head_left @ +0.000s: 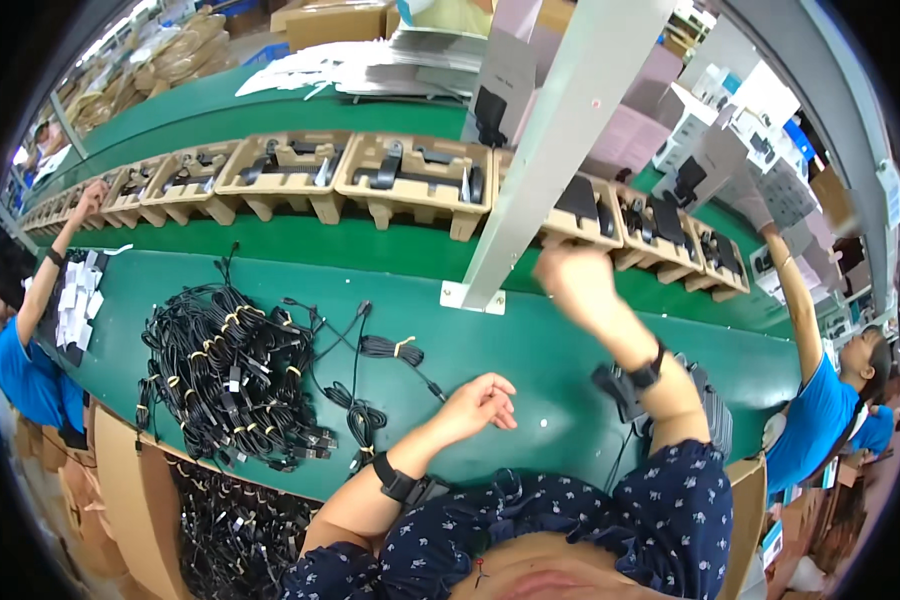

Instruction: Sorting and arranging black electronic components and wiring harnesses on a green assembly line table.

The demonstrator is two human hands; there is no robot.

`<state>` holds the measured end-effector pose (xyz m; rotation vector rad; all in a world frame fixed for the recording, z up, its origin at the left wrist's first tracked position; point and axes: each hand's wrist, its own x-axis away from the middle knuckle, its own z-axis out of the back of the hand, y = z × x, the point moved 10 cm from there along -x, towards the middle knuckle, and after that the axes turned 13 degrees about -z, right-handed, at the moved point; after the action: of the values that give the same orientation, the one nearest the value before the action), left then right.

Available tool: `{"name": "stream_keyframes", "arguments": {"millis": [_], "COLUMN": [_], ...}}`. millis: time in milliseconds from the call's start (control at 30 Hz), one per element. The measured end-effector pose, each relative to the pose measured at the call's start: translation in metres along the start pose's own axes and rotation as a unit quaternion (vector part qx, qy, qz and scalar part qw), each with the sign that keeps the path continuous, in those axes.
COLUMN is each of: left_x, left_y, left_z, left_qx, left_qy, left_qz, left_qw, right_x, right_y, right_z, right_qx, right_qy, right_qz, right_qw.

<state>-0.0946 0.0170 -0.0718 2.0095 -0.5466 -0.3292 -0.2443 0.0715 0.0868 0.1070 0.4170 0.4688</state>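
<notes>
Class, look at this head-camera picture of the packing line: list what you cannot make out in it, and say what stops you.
- Right hand, head view: motion blur; whether it grips anything is unclear.
- Moulded brown pulp tray that it reaches toward: partly hidden by the slanted grey metal post.
- Black adapters beside the right forearm: covered by that arm.
- Bundled black cables: plug types too small.
- Left hand: empty, fingers loosely curled.

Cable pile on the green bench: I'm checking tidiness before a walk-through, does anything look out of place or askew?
Mostly not. The bundled black cables sit in one heap, but a few bundles lie loose to its right, trailing toward the left hand. The right hand reaches to the pulp trays, which stand in an even row.
</notes>
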Motion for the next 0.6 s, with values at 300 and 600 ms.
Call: {"name": "stream_keyframes", "arguments": {"millis": [300,600], "left_x": [-0.004,-0.004], "left_y": [0.003,0.016], "left_z": [-0.007,-0.014], "left_qx": [-0.145,-0.14], "left_qy": [-0.046,-0.048], "left_qz": [-0.02,-0.053], "left_qw": [0.988,0.988], "right_x": [0.016,0.031], "right_y": [-0.207,-0.187], "right_z": [0.006,-0.006], "right_qx": [-0.257,-0.141], "right_qy": [-0.044,-0.222], "right_qz": [0.239,0.231], "right_qw": [0.935,0.937]}}
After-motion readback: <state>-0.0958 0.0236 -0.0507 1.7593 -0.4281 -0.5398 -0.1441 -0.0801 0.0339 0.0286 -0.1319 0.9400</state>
